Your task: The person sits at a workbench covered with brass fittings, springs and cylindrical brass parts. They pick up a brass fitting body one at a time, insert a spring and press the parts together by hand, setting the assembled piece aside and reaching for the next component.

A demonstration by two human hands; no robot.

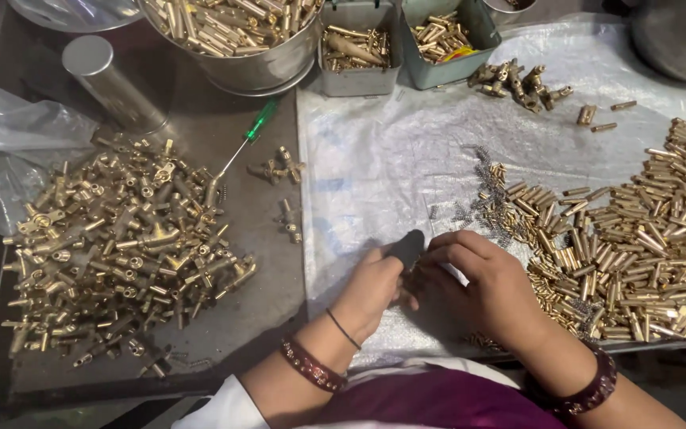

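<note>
Both hands meet, left hand (371, 287) fingers gripping a dark tool (408, 246), right hand (482, 284) fingers curled closed beside loose brass pins (637, 254), within easy reach.

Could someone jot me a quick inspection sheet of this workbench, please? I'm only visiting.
Surface: dark metal table, its right part under a white plastic sheet.
Job's things: left hand and right hand meet over a small dark piece; brass pins heaped right, brass fittings heaped left.
Clutter: green screwdriver, steel cylinder, steel bowl, two bins, tiny springs.
Grippers: bare hands; grip hidden.
Cables: nothing seen.
Surroundings: clear bags at left.
</note>
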